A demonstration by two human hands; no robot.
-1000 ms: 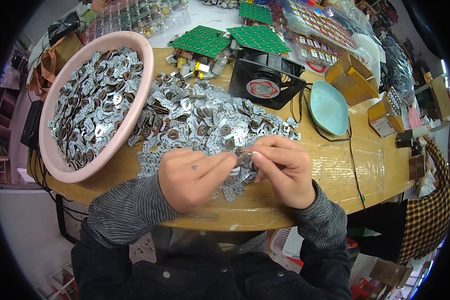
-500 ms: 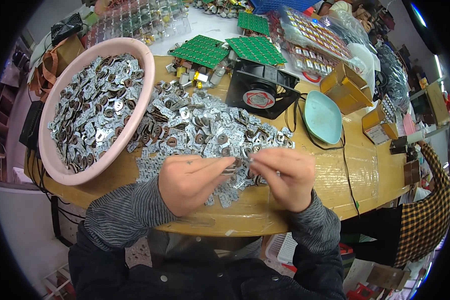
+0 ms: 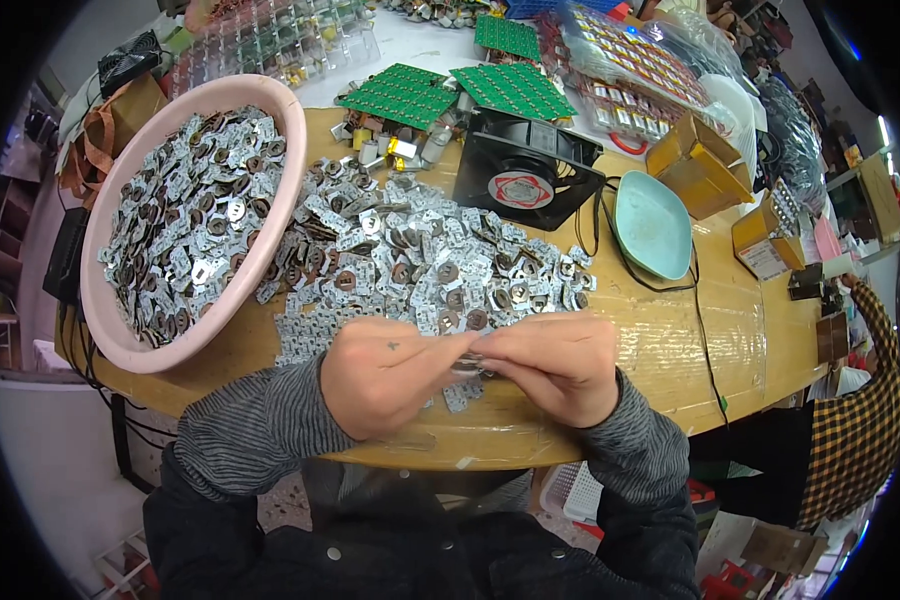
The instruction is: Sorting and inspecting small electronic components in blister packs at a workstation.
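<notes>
Small silver part (image 3: 473, 362) pinched between left hand (image 3: 385, 375) and right hand (image 3: 560, 365).

Both hands (image 3: 475, 365) together (fingertips pinched)

Basin (image 3: 105, 330) sits far left on the table (image 3: 740, 340), parts pile (image 3: 420, 260) right of it, fan (image 3: 525, 180) behind, dish (image 3: 655, 225) right.

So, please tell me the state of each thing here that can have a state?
left hand: closed on a small silver part
right hand: pinching the same part
pink basin: nearly full of parts
black fan: lying flat
teal dish: empty
</notes>
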